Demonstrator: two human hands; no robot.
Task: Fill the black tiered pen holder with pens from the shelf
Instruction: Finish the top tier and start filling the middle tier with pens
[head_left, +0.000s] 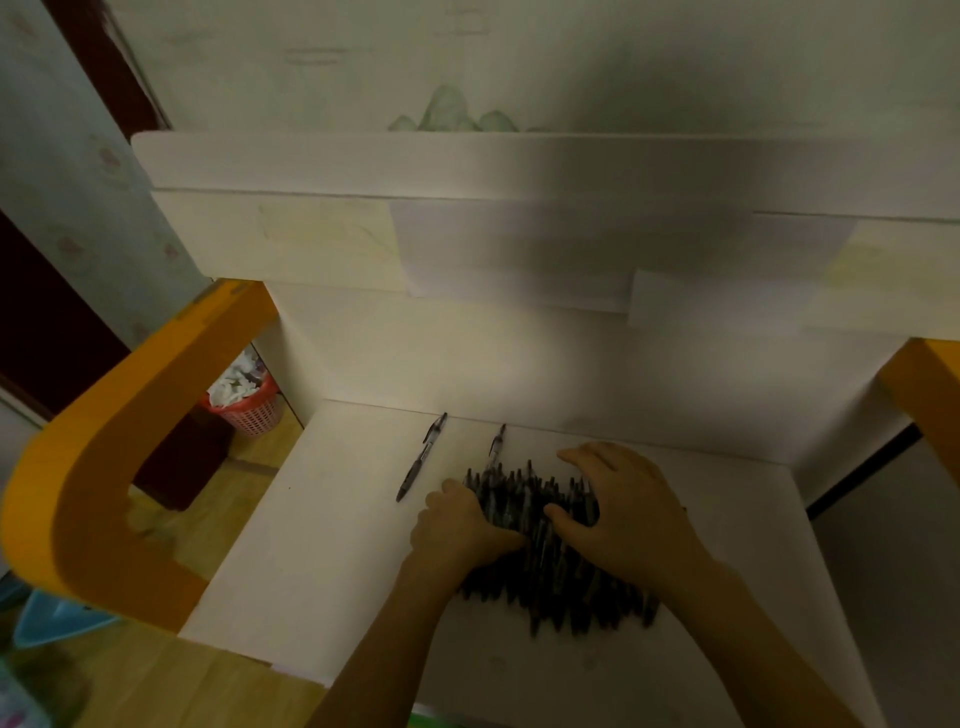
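- Resting on a dark pile of pens, both hands sit on the white shelf.
- Left hand has fingers curled into the pile's left edge, gripping pens.
- Right hand lies spread over the pile's right side, fingers fairly straight, thumb pressed onto the pens (palm down).
- Two loose pens lie apart from the pile: one to the left, one just behind it, near the back wall.
- Orange frame curves on the left; a red basket stands beyond it on the floor.
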